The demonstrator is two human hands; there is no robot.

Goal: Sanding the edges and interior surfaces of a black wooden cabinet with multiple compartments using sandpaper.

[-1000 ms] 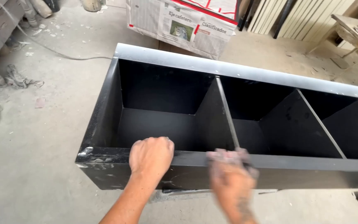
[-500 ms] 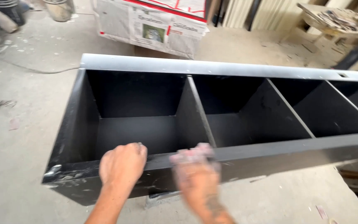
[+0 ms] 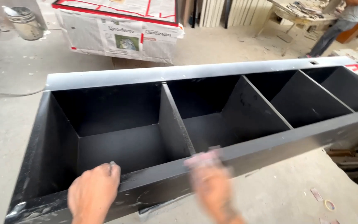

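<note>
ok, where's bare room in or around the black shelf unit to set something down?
Free: all four compartments of the black shelf unit, each bounded by dividers; also concrete floor left of it. Crowded: near front rail, where left hand and blurred right hand rest; wood scraps at right.

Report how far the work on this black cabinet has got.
Done: the cabinet is painted black throughout, dividers included. In hand: the left hand rests on the front edge, while the blurred right hand presses a small pad to it. Left: pale scuffs mark that edge near the left corner.
</note>
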